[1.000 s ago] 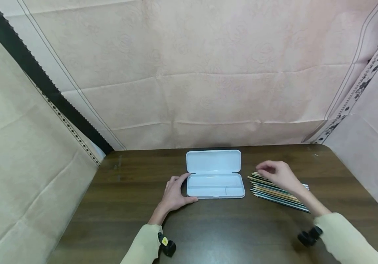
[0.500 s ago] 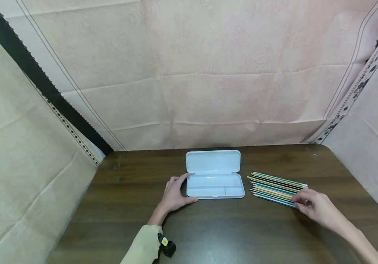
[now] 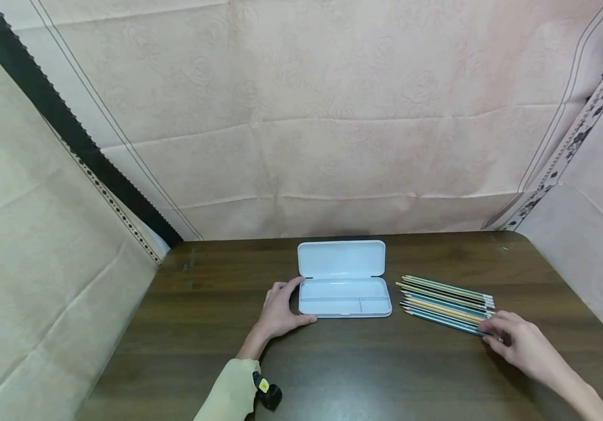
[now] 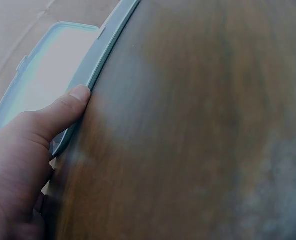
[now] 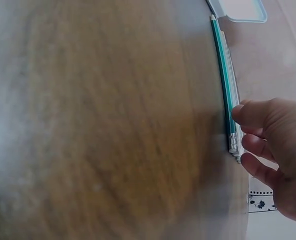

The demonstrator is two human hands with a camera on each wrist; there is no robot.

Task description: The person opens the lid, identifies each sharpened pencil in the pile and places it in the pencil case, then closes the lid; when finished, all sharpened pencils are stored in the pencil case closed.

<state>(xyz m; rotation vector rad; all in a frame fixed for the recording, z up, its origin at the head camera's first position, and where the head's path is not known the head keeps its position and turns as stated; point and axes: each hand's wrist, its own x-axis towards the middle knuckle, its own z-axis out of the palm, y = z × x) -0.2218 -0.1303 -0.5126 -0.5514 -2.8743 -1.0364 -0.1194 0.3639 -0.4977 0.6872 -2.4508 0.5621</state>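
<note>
A light blue pencil case (image 3: 345, 298) lies with its lid up in the middle of the table. My left hand (image 3: 279, 309) holds its left end, thumb (image 4: 70, 107) along the front edge and index finger at the back corner. To the right lies a flat bundle of green and yellow pencils (image 3: 440, 304), points toward the case. My right hand (image 3: 524, 345) is at their eraser ends, fingers loosely bent. In the right wrist view its thumb touches the side of the nearest green pencil (image 5: 223, 75); the index finger is mostly hidden behind the thumb.
The brown wooden table (image 3: 349, 368) carries both things. A pale cloth (image 3: 333, 117) hangs behind it, with more cloth at both sides. The case's compartments hold nothing visible.
My right hand has moved from above the pencil points to the eraser ends, sliding slightly further right in the last half second. The left hand and case have stayed put.
</note>
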